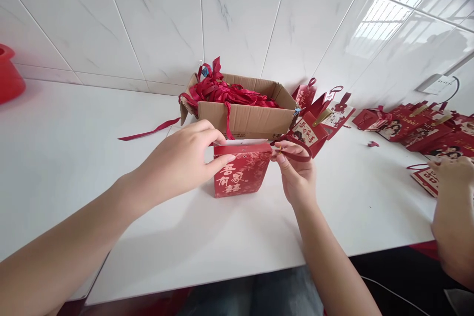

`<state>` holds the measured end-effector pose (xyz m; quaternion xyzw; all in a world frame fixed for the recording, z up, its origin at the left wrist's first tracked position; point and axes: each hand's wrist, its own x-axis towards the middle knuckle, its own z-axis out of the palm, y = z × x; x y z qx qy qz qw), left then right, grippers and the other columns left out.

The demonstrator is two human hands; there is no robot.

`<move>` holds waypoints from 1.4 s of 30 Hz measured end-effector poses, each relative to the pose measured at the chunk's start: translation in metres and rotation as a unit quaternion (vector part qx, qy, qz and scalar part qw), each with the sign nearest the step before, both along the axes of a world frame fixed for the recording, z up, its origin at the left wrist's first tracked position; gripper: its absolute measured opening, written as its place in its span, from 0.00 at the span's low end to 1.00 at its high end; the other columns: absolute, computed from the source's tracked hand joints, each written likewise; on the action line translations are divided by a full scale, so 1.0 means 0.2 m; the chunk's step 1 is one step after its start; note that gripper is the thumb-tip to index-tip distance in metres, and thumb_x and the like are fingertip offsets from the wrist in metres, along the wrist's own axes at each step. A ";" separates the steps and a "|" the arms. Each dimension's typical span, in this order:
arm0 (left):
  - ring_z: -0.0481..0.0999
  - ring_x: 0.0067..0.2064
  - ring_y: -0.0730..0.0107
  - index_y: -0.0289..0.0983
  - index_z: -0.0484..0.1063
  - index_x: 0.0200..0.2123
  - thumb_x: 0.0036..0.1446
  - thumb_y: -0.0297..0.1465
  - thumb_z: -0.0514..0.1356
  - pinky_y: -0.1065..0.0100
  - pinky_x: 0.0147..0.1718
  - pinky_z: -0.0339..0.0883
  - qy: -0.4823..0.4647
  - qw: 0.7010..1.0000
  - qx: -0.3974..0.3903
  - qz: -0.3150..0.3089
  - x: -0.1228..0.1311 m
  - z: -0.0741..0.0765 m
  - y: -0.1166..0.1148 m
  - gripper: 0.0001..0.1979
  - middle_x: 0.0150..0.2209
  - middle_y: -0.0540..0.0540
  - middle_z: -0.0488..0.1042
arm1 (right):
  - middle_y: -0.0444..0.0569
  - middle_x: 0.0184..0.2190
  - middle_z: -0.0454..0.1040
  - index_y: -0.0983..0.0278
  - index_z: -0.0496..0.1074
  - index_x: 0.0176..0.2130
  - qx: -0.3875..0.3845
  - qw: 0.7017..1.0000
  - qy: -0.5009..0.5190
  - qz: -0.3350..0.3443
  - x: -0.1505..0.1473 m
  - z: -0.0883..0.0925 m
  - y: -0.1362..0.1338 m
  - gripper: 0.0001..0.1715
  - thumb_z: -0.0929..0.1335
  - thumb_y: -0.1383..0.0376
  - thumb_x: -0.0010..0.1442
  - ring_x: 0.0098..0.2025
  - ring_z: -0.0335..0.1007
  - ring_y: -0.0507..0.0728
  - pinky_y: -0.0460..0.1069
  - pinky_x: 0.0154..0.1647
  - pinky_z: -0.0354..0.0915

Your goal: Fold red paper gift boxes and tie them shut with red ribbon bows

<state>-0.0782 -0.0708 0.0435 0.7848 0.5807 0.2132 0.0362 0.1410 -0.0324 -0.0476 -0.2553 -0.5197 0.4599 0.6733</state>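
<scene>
A red gift box point(242, 172) with pale Chinese characters stands upright on the white table, its white-backed top flap raised. My left hand point(202, 153) is closed on the box's upper left edge, thumb on the front and fingers behind. At the box's upper right corner, my right hand point(298, 170) pinches a dark red strap point(301, 157) bent into a loop. A small gold fastener point(280, 150) shows at the fingertips. Whether the strap is attached to the box cannot be made out.
Behind the box, a cardboard carton point(246, 118) holds tangled red ribbons point(229, 93), one trailing left. Several red gift boxes point(309, 133) stand to its right, more point(403, 123) farther along. A co-worker's hand point(455, 173) touches another box. A red container point(9, 76) is far left.
</scene>
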 end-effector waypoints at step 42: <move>0.73 0.41 0.64 0.37 0.77 0.37 0.59 0.30 0.53 0.66 0.32 0.68 -0.108 0.988 0.028 -0.109 0.04 -0.11 0.08 0.12 0.38 0.45 0.77 | 0.50 0.59 0.61 0.58 0.75 0.31 0.038 0.971 -0.237 -0.024 -0.04 -0.02 -0.04 0.06 0.74 0.61 0.51 0.61 0.59 0.62 0.57 0.52 0.68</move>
